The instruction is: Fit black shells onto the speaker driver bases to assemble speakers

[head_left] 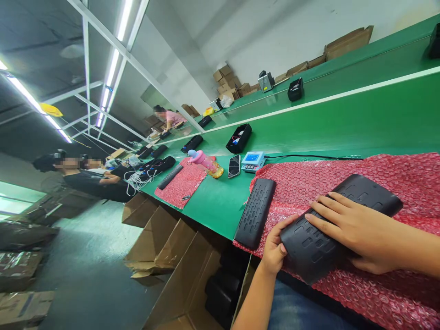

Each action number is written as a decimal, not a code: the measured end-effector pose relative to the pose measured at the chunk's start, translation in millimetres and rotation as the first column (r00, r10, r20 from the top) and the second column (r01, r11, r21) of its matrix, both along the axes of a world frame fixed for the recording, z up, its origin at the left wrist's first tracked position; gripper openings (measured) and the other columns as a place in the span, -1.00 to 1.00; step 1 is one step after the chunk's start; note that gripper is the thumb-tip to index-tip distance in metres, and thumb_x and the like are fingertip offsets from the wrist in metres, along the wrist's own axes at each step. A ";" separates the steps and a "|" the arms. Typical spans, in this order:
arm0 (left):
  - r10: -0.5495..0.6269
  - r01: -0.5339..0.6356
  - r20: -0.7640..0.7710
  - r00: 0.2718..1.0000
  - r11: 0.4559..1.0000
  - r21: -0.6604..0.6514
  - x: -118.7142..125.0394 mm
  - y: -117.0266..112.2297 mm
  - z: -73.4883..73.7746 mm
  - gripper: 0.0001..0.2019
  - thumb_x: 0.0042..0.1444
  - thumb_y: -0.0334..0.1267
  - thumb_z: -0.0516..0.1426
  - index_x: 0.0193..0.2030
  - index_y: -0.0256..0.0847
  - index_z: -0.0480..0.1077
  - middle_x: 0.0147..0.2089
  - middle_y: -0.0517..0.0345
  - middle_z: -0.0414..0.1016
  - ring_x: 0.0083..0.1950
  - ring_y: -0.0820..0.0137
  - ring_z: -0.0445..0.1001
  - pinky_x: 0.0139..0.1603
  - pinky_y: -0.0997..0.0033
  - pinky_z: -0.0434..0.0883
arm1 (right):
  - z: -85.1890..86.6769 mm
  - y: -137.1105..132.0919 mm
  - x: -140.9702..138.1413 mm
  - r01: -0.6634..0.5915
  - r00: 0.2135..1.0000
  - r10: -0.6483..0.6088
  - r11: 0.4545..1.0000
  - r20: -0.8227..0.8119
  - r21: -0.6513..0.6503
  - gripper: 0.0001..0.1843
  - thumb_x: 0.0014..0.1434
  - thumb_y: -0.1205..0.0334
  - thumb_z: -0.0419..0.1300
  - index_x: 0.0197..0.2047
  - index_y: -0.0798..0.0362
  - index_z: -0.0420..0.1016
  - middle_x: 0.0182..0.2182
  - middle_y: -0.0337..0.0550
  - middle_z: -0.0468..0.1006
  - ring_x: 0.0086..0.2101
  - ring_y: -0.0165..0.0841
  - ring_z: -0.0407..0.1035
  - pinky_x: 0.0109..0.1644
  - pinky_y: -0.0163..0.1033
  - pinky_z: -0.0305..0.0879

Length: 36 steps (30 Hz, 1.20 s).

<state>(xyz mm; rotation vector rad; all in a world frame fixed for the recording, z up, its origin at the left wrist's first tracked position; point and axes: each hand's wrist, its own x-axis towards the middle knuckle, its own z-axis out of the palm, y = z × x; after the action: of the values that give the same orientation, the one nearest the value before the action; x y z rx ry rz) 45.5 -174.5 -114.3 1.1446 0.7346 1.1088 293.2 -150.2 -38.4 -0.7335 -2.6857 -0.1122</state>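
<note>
A black plastic casing (pixel 305 250) with rows of oblong grille slots lies tilted across both my hands, over red bubble wrap (pixel 412 183). My left hand (pixel 277 245) grips its left end, thumb near the corner. Across its upper face stretch the fingers of my right hand (pixel 354 224), with the thumb along the near side; the underside is hidden. To the left, a second black slotted panel (pixel 256 213) rests on the edge of the wrap, apart from my hands.
On the green bench stand a small blue-and-white device (pixel 253 160) with a cable, a phone (pixel 234 166), a pink-lidded cup (pixel 208 164) and an open black box with wires (pixel 239 138). Cardboard boxes (pixel 185 284) sit below the bench edge. People work farther along.
</note>
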 end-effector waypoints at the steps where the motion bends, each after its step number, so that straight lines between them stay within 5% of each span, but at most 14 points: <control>1: -0.001 0.001 0.001 1.000 1.000 0.002 0.1 0.1 0.1 -0.31 -0.10 0.15 0.26 0.14 -0.16 0.38 0.22 -0.14 0.35 0.22 -0.01 0.30 0.24 -0.02 0.21 | 0.3 0.0 -0.1 -0.001 1.000 0.001 1.000 -0.001 0.001 -0.07 -0.23 0.05 0.30 0.21 0.23 0.22 0.10 0.25 0.36 0.05 0.06 0.25 0.15 0.12 0.07; 36: -0.024 0.024 0.047 0.999 1.000 0.003 1.3 0.9 1.4 -0.37 -0.07 0.11 0.26 0.14 -0.09 0.38 0.23 -0.07 0.35 0.22 0.02 0.31 0.24 0.05 0.23 | -3.0 2.0 -2.0 0.005 1.000 -0.005 1.000 0.023 0.025 -0.06 -0.22 0.00 0.30 0.22 0.21 0.22 0.11 0.22 0.36 0.05 0.06 0.23 0.18 0.11 -0.03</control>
<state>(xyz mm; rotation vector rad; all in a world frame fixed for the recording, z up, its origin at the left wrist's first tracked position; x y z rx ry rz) 46.7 -173.6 -112.9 1.1233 0.6816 1.1135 291.2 -148.3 -41.4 -0.7356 -2.6996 -0.1563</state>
